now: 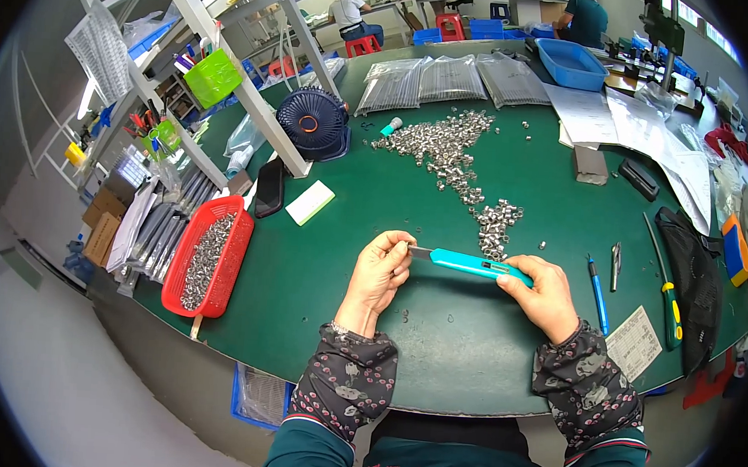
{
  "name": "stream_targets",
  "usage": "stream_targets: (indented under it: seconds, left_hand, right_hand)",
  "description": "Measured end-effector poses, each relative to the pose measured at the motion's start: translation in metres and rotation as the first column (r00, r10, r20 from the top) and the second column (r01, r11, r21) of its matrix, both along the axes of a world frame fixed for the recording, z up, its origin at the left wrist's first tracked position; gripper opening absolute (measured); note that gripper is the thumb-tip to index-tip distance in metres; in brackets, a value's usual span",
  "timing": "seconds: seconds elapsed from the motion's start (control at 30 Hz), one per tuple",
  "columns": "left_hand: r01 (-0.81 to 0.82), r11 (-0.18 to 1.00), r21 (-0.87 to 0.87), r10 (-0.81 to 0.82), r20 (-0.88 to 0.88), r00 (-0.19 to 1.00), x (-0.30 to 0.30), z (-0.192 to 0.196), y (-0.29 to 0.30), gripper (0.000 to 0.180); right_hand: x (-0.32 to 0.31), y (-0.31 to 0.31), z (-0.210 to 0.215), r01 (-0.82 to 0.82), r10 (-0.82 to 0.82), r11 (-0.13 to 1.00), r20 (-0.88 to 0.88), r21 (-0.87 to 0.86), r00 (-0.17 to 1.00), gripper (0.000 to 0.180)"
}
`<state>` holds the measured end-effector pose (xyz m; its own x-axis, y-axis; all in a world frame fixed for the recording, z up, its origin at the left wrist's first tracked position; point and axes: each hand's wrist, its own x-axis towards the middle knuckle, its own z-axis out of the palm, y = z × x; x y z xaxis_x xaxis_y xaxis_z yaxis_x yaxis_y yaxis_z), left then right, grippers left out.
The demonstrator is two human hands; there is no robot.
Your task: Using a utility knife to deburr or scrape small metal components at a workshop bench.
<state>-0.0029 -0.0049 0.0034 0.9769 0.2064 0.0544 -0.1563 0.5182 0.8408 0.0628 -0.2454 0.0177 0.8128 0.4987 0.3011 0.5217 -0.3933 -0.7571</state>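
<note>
My right hand (546,297) is closed around the handle of a teal utility knife (466,262), its thumb along the top. The knife's blade (421,253) points left, toward my left hand (378,272). Thumb and fingers of that hand are pinched together at the blade's tip. Whatever lies between them is too small and covered to make out. Just beyond the knife is a pile of small metal rings (496,224), which joins a larger heap of the same rings (444,144) farther back.
A red plastic basket (240,251) of small metal parts stands at the left, near a phone (270,188) and a blue fan (312,123). To the right lie a blue pen (597,294), a screwdriver (671,316) and a paper slip (634,344). Bagged tubes (452,80) line the back.
</note>
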Motion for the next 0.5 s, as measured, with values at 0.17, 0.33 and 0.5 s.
stream_targets:
  seconds: [0.17, 0.33, 0.5]
  left_hand:
    - [0.024, 1.000, 0.002, -0.024, -0.014, 1.000, -0.0006, -0.0001, 0.0021, 0.011]
    - [0.032, 0.999, 0.000, -0.032, -0.031, 0.999, -0.0005, 0.0020, 0.0020, 0.011]
    - [0.105, 0.994, 0.014, -0.105, -0.025, 0.994, -0.0001, -0.0013, 0.0072, 0.012]
  right_hand:
    - [0.0007, 0.0002, 0.0004, 0.019, -0.018, 1.000, 0.053, -0.022, 0.998, 0.030]
    - [0.0004, -0.0004, 0.0017, 0.046, -0.040, 0.998, 0.104, -0.050, 0.994, 0.031]
    - [-0.0020, -0.0012, 0.0064, 0.059, -0.050, 0.996, 0.150, -0.061, 0.987, 0.029]
